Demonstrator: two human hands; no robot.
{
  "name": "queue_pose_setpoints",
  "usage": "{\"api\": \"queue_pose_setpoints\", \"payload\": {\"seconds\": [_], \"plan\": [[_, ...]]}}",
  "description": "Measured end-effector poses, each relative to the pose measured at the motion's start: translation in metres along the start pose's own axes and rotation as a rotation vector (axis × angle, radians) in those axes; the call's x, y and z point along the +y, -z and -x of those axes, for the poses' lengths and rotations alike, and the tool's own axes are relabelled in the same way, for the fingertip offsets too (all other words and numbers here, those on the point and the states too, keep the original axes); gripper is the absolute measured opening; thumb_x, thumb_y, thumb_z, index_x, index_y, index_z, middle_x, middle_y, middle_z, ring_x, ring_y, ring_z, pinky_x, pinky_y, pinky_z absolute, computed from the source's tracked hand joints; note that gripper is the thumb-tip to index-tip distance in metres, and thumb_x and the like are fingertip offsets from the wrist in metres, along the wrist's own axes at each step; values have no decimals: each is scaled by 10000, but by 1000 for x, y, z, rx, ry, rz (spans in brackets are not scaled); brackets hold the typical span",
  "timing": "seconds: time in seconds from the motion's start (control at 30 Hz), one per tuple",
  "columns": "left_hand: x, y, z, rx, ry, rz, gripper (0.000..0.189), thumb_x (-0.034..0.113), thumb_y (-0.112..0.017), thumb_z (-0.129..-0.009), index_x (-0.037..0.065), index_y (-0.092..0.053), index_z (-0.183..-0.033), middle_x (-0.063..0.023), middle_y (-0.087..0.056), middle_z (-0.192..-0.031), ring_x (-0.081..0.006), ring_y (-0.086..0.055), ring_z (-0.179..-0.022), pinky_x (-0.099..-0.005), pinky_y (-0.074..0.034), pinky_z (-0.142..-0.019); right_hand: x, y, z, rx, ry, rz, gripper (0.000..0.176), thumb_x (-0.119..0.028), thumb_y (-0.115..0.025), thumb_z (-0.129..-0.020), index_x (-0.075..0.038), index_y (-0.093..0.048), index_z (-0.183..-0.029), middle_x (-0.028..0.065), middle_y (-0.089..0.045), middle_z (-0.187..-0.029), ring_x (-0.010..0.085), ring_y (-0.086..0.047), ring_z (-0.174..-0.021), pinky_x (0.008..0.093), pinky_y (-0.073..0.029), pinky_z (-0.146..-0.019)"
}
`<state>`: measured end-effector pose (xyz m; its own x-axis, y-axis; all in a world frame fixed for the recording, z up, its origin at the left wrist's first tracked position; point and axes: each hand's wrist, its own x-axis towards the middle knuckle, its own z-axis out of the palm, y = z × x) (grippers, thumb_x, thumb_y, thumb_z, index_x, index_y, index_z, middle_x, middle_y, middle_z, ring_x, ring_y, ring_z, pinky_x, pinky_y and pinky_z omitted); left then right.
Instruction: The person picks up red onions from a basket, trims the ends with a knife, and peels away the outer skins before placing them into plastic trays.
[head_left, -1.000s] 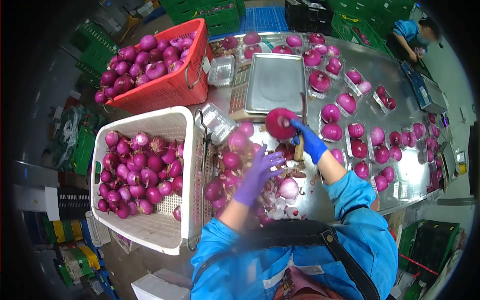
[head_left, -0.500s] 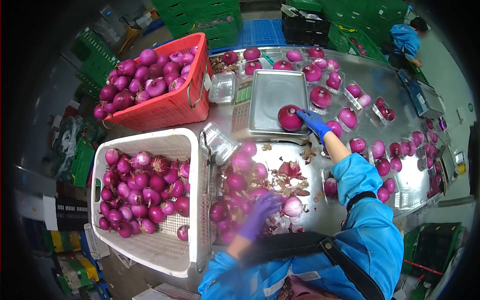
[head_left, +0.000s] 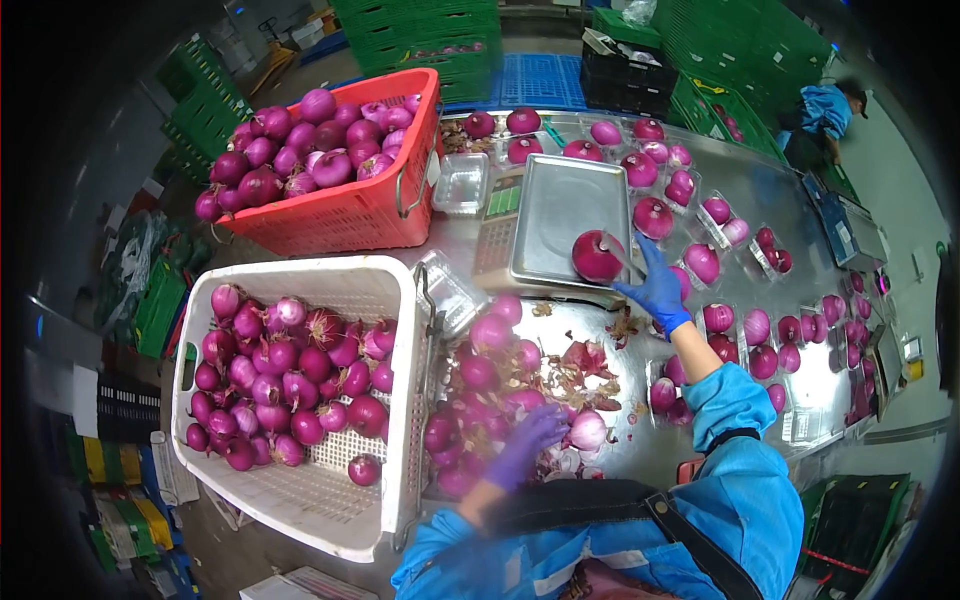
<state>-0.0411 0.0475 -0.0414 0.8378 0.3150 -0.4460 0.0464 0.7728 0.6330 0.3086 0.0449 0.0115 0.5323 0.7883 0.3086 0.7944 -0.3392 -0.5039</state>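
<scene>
A large red onion sits at the front right of the silver scale tray. Just right of it is my right hand, in a blue glove, with a thin grey blade reaching from its fingers over the onion; the handle is hidden. My left hand, in a purple-blue glove, is low over the pile of onions and beside a pale onion. Its fingers are smeared, and whether they hold anything is unclear. Loose skins lie between the pale onion and the scale.
A red crate and a white basket, both with onions, stand at the left. Empty clear trays lie near them. Packed onions cover the right side. A co-worker is at the back right.
My right hand has drawn back from the large onion, and the grey blade now shows across it. My left hand has shifted slightly toward the pale onion. The whole view has shifted a little.
</scene>
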Motion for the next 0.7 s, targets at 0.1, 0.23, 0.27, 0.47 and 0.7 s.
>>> {"api": "queue_pose_setpoints", "payload": {"seconds": [0.1,0.23,0.27,0.47,0.7], "plan": [[3,-1,1,-21,-38,-65,449,223,-504,-887,22,-392,-1273,-129,-505,-1229,-216,-486,-1144,-351,-391,-975,-23,-14,-11,-99,16,167,977,-367,-794,-578,-213,-268,-1386,191,-339,-1377,362,-496,-1120,406,-456,-888],[2,7,-3,-99,4,-95,412,201,-497,-890,19,-420,-1251,-125,-521,-1202,-208,-503,-1117,-345,-397,-968,-32,-31,-29,-166,45,261,858,-331,-764,-609,-266,-335,-1349,188,-444,-1278,363,-578,-982,421,-504,-798],[4,9,-3,-75,-6,-50,414,207,-503,-886,14,-431,-1246,-126,-511,-1209,-219,-509,-1105,-346,-402,-962,-39,-25,-32,-137,49,201,758,-311,-749,-631,-227,-405,-1302,176,-516,-1180,345,-571,-990,419,-496,-808],[43,-42,16,-6,81,-49,463,281,-510,-877,20,-445,-1254,-147,-482,-1246,-274,-486,-1109,-383,-386,-963,-1,-30,-40,-30,-305,-14,919,-474,-780,-495,-162,-427,-1284,178,-579,-1091,352,-579,-970,414,-460,-862],[7,-47,6,91,-11,-164,491,300,-511,-879,32,-424,-1282,-134,-481,-1251,-246,-507,-1094,-362,-409,-950,50,47,38,223,-554,-1104,839,-353,-797,-632,-88,-395,-1319,106,-513,-1216,204,-570,-960,307,-505,-720]]}}
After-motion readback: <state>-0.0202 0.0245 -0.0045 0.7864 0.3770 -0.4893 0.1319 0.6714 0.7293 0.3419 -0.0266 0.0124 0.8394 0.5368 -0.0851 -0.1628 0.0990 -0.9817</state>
